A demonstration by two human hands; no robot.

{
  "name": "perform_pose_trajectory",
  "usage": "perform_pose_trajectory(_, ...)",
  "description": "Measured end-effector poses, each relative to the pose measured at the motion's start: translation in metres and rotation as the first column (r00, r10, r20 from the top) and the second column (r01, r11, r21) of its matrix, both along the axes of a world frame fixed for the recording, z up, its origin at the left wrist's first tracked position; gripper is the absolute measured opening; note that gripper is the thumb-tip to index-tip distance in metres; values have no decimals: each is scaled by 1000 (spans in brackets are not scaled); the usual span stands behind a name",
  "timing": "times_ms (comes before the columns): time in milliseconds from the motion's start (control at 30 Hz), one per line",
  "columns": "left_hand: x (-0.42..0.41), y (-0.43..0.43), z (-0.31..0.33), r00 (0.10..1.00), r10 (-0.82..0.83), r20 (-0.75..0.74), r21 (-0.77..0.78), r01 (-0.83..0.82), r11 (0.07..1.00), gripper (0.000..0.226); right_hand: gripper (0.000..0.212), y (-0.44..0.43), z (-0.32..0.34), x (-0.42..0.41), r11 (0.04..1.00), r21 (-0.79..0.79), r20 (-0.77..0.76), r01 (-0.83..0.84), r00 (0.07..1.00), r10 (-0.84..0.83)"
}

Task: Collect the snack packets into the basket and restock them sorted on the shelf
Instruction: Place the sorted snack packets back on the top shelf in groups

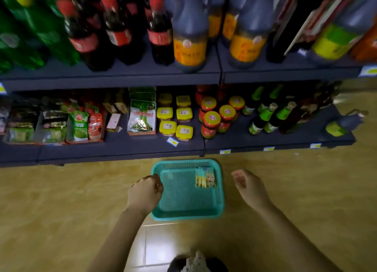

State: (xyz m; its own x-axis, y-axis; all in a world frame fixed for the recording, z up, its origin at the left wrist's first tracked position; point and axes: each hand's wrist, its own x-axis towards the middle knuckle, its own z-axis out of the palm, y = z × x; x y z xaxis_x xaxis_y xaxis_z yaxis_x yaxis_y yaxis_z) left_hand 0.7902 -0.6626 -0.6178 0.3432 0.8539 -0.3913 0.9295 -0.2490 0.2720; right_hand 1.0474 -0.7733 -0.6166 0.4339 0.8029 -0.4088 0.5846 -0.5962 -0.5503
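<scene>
Curled fingers of my left hand (pixel 145 192) close over the left rim of the teal basket (pixel 183 214), the knuckles lying against its edge; I cannot tell whether the fingertips truly clamp the plastic or only rest on it. My right hand (pixel 247 187) hangs just off the right side of the basket, fingers loosely spread and bent, holding nothing and not touching the rim.

I see the basket sitting flat on the tan floor (pixel 61 200), directly in front of the lower shelf (pixel 122 149). Inside the basket, toward its far right corner, lies a small bunch of snack packets (pixel 205 178), pale with yellow stripes and a little cartoon face; how many there are I cannot make out through the blur.

Beyond the basket, on the lower shelf, I can pick out green and red pouches (pixel 86 124) to the far left, a white and green bag (pixel 141 116) nearer the middle, yellow-lidded tubs (pixel 174 120) straight behind the basket, red jars with yellow caps (pixel 218 114) to the right of those, and green-necked bottles (pixel 265 112) further right. Above them stand tall cola bottles (pixel 118 26) and dark sauce bottles with orange labels (pixel 189 37).
</scene>
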Motion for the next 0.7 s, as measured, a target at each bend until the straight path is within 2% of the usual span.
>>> perform_pose_trajectory(133, 23, 15, -133, 995, -92, -35, -3, 92, 996, 22, 26, 17, -142, 11, 998, -52, -10, -44, 999, 43)
perform_pose_trajectory(267, 46, 30, -264, 985, -163, -55, 2, 164, 987, 22, 34, 41, -278, 21, 996, -87, -89, -35, 996, 27)
perform_pose_trajectory(400, 68, 43, -367, 988, -150, -36, 10, 150, 989, 24, 44, 64, -389, 26, 995, -93, -62, -32, 998, 26)
perform_pose_trajectory(500, 84, 44, -420, 992, -112, 58, -38, 115, 993, 21, 52, 71, -442, 23, 995, -101, 29, -7, 1000, 10)
perform_pose_trajectory(600, 93, 39, -450, 990, -75, 124, -73, 84, 994, 22, 51, 72, -470, 19, 999, -32, 75, 37, 997, -34)
perform_pose_trajectory(700, 89, 30, -462, 989, -75, 124, -73, 84, 994, 21, 49, 73, -484, 17, 993, -39, -8, 113, 994, -113)
